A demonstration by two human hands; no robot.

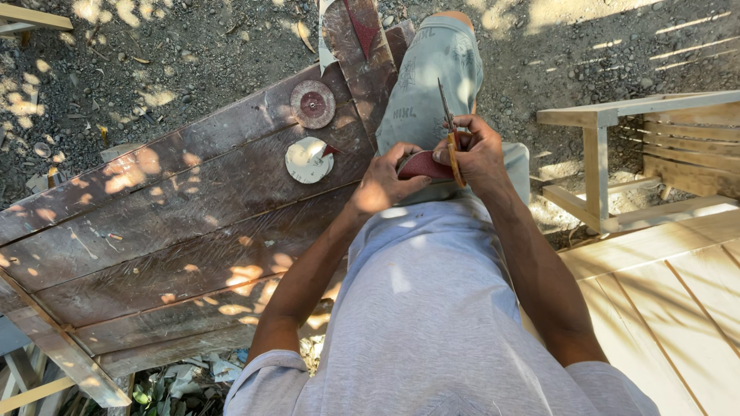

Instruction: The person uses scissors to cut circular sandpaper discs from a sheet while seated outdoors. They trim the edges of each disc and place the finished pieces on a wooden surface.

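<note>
two hands: left hand [383,185], right hand [479,150]. one pair of scissors [450,131]. one dark red sandpaper piece [424,165] between them. two round discs on the plank table [154,223]: one reddish disc [312,104], one pale disc [308,160].

The sandpaper piece [422,165] in the left hand [383,185] looks matt, gritty and dark red. The scissors [451,131] in the right hand [476,150] have thin, dull metal blades and orange handles. The table [154,231] is of dark, worn, stained wooden planks. On it lie a reddish abrasive disc [312,104] and a pale, smooth-backed disc [307,160]. The chair frame [609,154] is pale bare wood. The ground [154,54] is rough gravel.
</note>
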